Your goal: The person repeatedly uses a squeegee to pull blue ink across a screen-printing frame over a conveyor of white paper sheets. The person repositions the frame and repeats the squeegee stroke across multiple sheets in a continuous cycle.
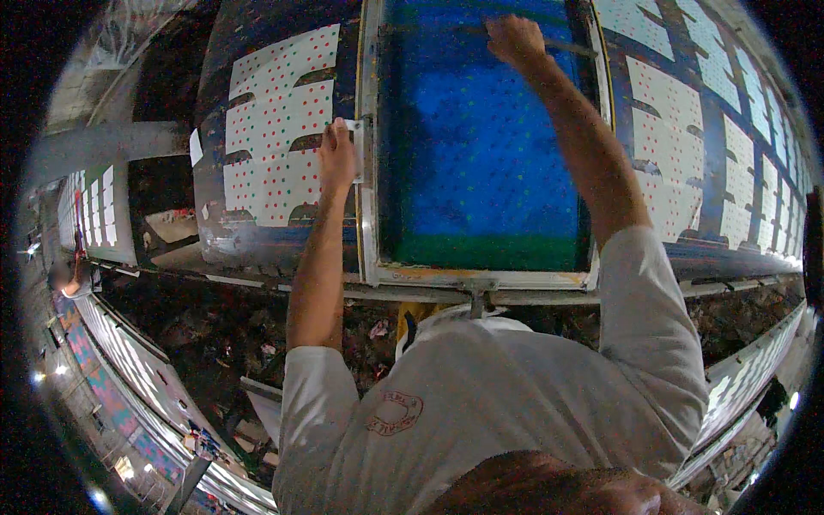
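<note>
My left hand [339,150] is closed on a pale metal bracket [359,172] at the left side of a screen-printing frame [370,232]. My right hand [515,41] is closed on a long dark squeegee bar [573,47] near the far part of the frame's blue mesh [476,154], which has a green band along its near end. Left of the frame, white cut fabric panels [275,94] with red and green dots lie on the dark table [215,240]. More dotted panels [665,154] lie to its right.
Long rows of white panels continue along tables at the right [772,215] and far left [103,206]. Another person [75,283] stands at the far left. A littered floor [215,318] shows below the table's near rail [536,293].
</note>
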The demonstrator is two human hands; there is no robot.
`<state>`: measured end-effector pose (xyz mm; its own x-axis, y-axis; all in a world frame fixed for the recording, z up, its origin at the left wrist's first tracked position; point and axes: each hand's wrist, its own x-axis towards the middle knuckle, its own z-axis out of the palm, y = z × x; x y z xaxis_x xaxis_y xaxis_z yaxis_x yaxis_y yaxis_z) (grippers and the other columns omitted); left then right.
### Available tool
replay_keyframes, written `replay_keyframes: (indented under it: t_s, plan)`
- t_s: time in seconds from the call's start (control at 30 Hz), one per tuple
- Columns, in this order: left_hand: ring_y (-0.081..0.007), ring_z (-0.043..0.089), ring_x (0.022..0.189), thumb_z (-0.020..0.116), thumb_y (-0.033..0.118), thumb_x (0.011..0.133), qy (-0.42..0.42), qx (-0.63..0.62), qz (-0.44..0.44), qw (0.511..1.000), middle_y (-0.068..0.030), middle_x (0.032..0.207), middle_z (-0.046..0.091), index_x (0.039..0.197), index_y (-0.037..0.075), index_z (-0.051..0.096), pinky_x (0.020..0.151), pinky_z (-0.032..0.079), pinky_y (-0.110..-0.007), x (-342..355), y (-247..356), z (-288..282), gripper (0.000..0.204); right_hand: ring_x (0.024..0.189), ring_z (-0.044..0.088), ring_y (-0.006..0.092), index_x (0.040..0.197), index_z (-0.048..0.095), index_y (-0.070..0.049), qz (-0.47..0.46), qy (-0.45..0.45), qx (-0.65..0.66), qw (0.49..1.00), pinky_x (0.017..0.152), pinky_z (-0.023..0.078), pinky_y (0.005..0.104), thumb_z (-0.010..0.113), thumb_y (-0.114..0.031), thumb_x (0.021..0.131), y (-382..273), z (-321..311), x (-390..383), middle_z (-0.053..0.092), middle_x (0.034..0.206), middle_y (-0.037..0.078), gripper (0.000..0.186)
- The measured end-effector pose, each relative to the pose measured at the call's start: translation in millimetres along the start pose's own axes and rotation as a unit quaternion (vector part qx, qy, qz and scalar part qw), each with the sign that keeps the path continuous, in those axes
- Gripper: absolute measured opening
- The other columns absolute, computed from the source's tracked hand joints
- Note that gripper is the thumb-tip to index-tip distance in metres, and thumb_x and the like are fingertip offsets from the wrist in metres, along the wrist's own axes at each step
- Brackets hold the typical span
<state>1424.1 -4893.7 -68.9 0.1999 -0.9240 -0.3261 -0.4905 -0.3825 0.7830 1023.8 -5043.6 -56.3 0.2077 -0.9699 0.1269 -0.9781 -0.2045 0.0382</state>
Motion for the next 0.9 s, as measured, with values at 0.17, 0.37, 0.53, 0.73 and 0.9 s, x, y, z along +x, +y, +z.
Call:
replay_keyframes:
  t_s: [0.17, 0.37, 0.53, 0.73, 0.9]
  plan:
    - [-0.0427, 0.033, 0.148, 0.029, 0.073, 0.101, 0.013, 0.077, 0.038, 0.996, -0.0266, 0.156, 0.040, 0.152, 0.001, 0.039, 0.123, 0.021, -0.051, 2.2, -2.5, -1.6, 0.089, 0.070, 0.060, 0.0340, 0.093, 0.071, 0.002, -0.113, 0.105, -0.002, 0.988, 0.062, 0.048, 0.0509, 0.060, -0.020, 0.090, 43.3, 10.8, 68.2, 0.065, 0.080, 0.020, 0.025]
    - [-0.0444, 0.039, 0.144, 0.036, 0.073, 0.099, -0.016, 0.142, 0.064, 0.988, -0.0278, 0.154, 0.043, 0.154, -0.004, 0.035, 0.119, 0.030, -0.048, 8.6, -14.3, -4.8, 0.094, 0.090, 0.068, 0.0374, 0.107, 0.071, -0.002, -0.073, -0.124, -0.055, 0.988, 0.076, 0.056, 0.0515, 0.061, -0.026, 0.090, 71.0, -8.8, 114.4, 0.070, 0.095, 0.019, 0.031]
    - [-0.0405, 0.054, 0.131, 0.041, 0.066, 0.102, 0.027, 0.067, 0.065, 0.995, -0.0290, 0.140, 0.057, 0.142, -0.006, 0.050, 0.109, 0.042, -0.045, 8.2, -11.4, 0.2, 0.083, 0.089, 0.070, 0.0351, 0.101, 0.072, -0.007, -0.196, -0.115, -0.169, 0.959, 0.068, 0.055, 0.0516, 0.066, -0.033, 0.085, 71.2, 24.3, 110.9, 0.071, 0.095, 0.016, 0.031]
    - [-0.0226, 0.059, 0.080, 0.041, 0.068, 0.102, 0.042, 0.091, 0.134, 0.986, -0.0105, 0.082, 0.060, 0.107, 0.002, 0.059, 0.079, 0.048, -0.041, 9.6, -17.6, 0.6, 0.069, 0.088, 0.071, 0.0343, 0.095, 0.073, -0.010, -0.103, -0.057, -0.015, 0.993, 0.066, 0.057, 0.0528, 0.063, -0.033, 0.086, 21.4, 24.5, -18.3, 0.073, 0.095, 0.013, 0.027]
    - [-0.0218, 0.056, 0.073, 0.039, 0.072, 0.099, 0.019, -0.030, 0.053, 0.998, -0.0067, 0.075, 0.057, 0.099, 0.002, 0.059, 0.072, 0.047, -0.041, 15.3, -17.2, 0.8, 0.073, 0.085, 0.074, 0.0368, 0.110, 0.071, -0.018, -0.083, 0.042, 0.068, 0.993, 0.071, 0.059, 0.0536, 0.056, -0.038, 0.097, -43.4, -10.6, -178.4, 0.074, 0.095, 0.012, 0.028]
